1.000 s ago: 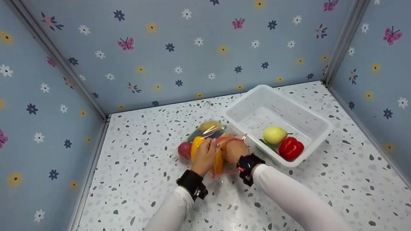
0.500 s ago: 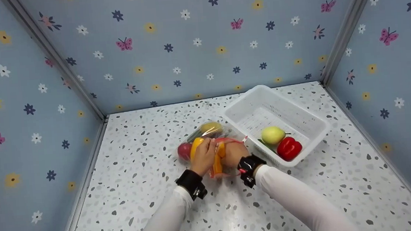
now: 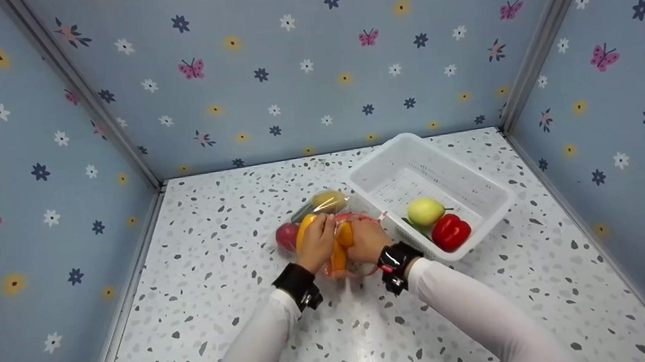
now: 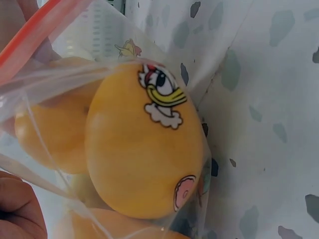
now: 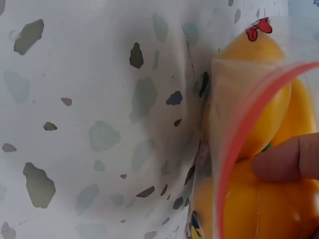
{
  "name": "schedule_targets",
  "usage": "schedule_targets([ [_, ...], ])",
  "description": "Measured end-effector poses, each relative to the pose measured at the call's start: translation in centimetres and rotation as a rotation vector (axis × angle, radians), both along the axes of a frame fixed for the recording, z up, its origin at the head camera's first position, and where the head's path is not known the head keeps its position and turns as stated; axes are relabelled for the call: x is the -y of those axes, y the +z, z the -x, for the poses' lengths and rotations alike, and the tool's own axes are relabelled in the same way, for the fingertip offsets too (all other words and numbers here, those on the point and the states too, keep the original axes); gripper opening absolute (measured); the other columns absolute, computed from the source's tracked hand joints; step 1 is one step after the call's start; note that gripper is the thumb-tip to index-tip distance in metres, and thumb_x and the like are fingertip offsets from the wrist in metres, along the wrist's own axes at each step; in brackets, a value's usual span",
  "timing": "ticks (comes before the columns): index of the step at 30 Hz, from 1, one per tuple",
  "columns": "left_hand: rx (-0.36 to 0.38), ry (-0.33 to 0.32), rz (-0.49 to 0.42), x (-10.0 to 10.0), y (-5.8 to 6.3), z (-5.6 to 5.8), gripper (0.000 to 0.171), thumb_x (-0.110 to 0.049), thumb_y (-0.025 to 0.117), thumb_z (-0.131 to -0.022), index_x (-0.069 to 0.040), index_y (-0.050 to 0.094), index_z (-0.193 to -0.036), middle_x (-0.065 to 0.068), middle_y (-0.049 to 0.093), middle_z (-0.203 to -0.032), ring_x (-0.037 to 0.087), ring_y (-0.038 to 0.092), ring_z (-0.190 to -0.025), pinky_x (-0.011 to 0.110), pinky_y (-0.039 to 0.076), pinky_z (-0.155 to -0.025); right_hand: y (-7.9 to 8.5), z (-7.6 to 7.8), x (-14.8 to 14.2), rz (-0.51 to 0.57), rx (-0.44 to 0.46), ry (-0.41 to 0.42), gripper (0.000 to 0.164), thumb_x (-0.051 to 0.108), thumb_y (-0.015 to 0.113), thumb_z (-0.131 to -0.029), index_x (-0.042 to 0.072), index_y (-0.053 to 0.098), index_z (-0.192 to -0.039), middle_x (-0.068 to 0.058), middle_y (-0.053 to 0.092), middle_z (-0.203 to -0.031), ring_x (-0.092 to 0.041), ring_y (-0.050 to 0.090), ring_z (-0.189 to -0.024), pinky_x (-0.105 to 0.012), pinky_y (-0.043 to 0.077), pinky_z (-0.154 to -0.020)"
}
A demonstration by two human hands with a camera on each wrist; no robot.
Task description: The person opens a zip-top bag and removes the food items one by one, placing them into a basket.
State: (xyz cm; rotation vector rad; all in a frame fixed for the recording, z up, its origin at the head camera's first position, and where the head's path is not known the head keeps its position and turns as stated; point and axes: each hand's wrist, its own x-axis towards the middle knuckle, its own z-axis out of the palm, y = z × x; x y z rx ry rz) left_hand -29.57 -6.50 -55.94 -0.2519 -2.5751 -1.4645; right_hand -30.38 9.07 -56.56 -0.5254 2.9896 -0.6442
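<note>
Between both hands a clear zip bag with a red edge [image 5: 237,132] stands with its mouth spread. My left hand [image 3: 315,242] grips the bag's left side; its curled fingers [image 4: 20,206] show at the lower left of the left wrist view. My right hand [image 3: 368,240] reaches in at the mouth, thumb [image 5: 279,160] pressed on a lobed orange-yellow vegetable [image 5: 259,204], like a bell pepper. Beside it in the bag lies a smooth yellow-orange oval fruit [image 4: 142,149], with cartoon prints on the plastic over it. Most of the right hand's fingers are hidden.
Behind the left hand lie a round red item [image 3: 286,237] and a yellow fruit [image 3: 329,201] under shiny clear plastic. To the right stands a white basket [image 3: 486,174] holding a green-yellow pear [image 3: 425,212] and a red bell pepper [image 3: 451,232]. Flower-patterned walls surround the speckled table [image 3: 215,212].
The right hand has turned slightly at the bag's mouth, and more of the orange-yellow vegetable shows between the hands. The left hand keeps its hold; the whole view has shifted a little.
</note>
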Motion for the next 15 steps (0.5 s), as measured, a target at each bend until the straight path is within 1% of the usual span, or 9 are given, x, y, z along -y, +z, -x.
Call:
schedule_targets([
  [3,0.004,0.012,0.006,0.0,0.1,0.1,0.029,-0.029,0.045,-0.104,-0.015,0.055,-0.081,0.0,0.051,-0.074,0.018,0.051,-0.076,0.03,0.041,-0.069,0.5,-0.4,-0.1,0.001,0.045,-0.006,0.065,0.017,0.074,-0.067,0.005,0.055,-0.129,-0.014,0.064,-0.119,-0.031,0.061,-0.106,-0.044,0.049,-0.095],
  [6,-0.008,0.031,0.016,0.0,0.1,0.1,0.029,-0.03,0.045,-0.104,-0.014,0.056,-0.081,0.002,0.053,-0.077,0.02,0.051,-0.078,0.032,0.042,-0.072,1.2,-0.8,-0.3,0.015,0.062,0.014,0.07,0.017,0.074,-0.069,0.005,0.051,-0.134,-0.014,0.062,-0.119,-0.029,0.06,-0.103,-0.042,0.05,-0.091],
  [8,-0.017,0.042,0.02,0.1,0.0,0.3,0.03,-0.03,0.046,-0.104,-0.014,0.056,-0.081,0.004,0.054,-0.079,0.021,0.052,-0.079,0.033,0.042,-0.074,1.8,-1.1,-0.3,0.033,0.07,0.031,0.074,0.018,0.077,-0.068,0.004,0.049,-0.135,-0.014,0.061,-0.119,-0.027,0.059,-0.101,-0.04,0.051,-0.088],
  [10,-0.029,0.055,0.032,0.1,-0.1,0.4,0.031,-0.03,0.045,-0.104,-0.013,0.057,-0.081,0.005,0.056,-0.082,0.022,0.053,-0.081,0.035,0.043,-0.076,2.3,-1.3,-0.4,0.05,0.068,0.051,0.074,0.019,0.08,-0.067,0.005,0.051,-0.133,-0.013,0.061,-0.117,-0.025,0.059,-0.1,-0.039,0.051,-0.087],
  [15,-0.036,0.073,0.036,0.2,-0.4,0.9,0.033,-0.03,0.045,-0.104,-0.01,0.057,-0.08,0.008,0.059,-0.087,0.024,0.054,-0.082,0.038,0.044,-0.078,3.7,-2.1,-0.6,0.045,0.063,0.092,0.076,0.022,0.082,-0.065,0.005,0.052,-0.133,-0.014,0.06,-0.125,-0.027,0.06,-0.108,-0.042,0.05,-0.094],
])
